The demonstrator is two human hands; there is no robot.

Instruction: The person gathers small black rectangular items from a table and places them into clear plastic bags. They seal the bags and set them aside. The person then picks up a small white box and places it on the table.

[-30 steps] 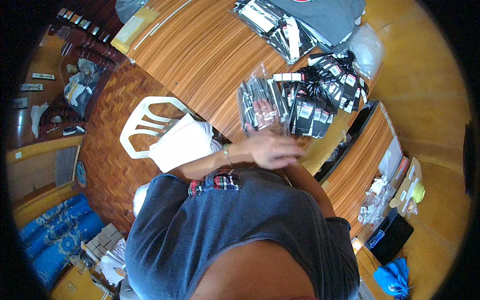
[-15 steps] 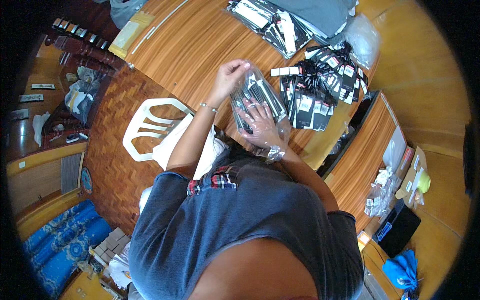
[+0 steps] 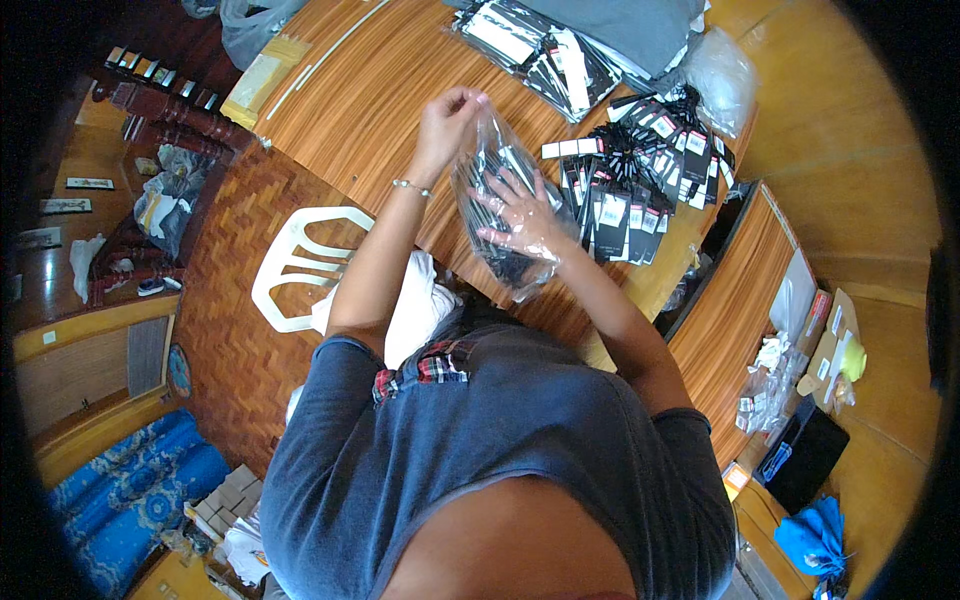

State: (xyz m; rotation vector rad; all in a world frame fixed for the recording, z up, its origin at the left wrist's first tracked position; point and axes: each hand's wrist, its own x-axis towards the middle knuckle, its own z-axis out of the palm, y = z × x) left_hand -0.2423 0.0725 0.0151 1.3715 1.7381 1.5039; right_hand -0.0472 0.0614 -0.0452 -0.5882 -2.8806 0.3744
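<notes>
A clear plastic bag [image 3: 487, 150] with dark, flat strip-like pieces inside lies at the table's near edge. My left hand [image 3: 447, 125] pinches the bag's far end, drawing the film up to a narrow peak. Across the bag's middle, my right hand [image 3: 527, 215] lies flat with its fingers spread. Glints of film show around those fingers, but I cannot tell whether the hand is inside the bag or on top. Just right of it sits a pile of black hang tags [image 3: 625, 205] with white labels and black cords.
Beyond the tags lie a stack of black-and-white printed packs [image 3: 520, 45], grey cloth [image 3: 635, 30] and a puffed clear bag [image 3: 722, 80]. A white plastic chair [image 3: 290, 270] stands left of the table. A tape-covered yellowish package [image 3: 265, 80] rests at the table's far left.
My left hand has moved slightly away from me, stretching the bag's far end. My right hand has shifted slightly, with its fingers spread wider, and its wrist is now free of the bunched film.
</notes>
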